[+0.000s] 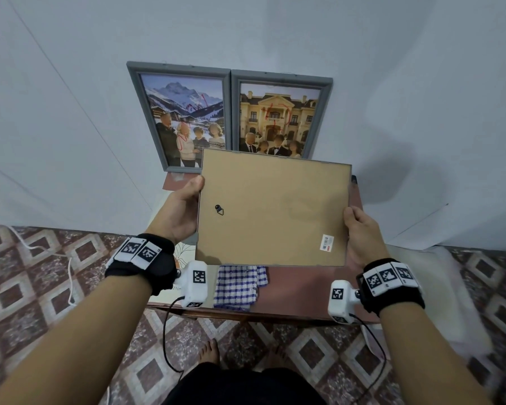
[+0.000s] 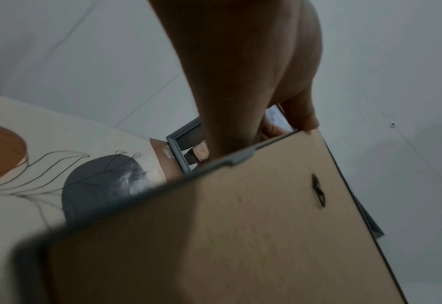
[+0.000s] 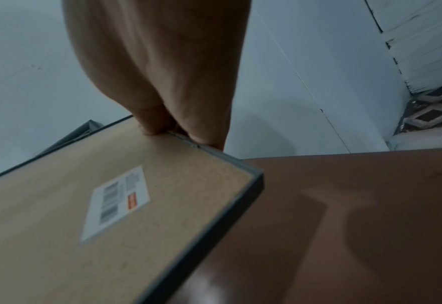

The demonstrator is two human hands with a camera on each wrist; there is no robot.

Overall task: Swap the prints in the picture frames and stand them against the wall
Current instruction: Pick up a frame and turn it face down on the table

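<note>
Brown fibreboard back of a third frame (image 1: pixel 272 209) faces up, held in the air over the table (image 1: pixel 304 285). Left hand (image 1: pixel 181 209) and right hand (image 1: pixel 362 232) grip its opposite short edges. Two grey frames, mountain print (image 1: pixel 184 118) and mansion print (image 1: pixel 278 118), already lean on the wall (image 1: pixel 70 83). Judged: two stood; whether the held one's print is swapped cannot be told; a loose print (image 2: pixel 32 164) lies on the table.

blocked: 2 leaning frames (image 1: pixel 231 118) at wall | free: bare tabletop (image 1: pixel 298 290) right of cloth (image 1: pixel 237 287) (near edge)
</note>
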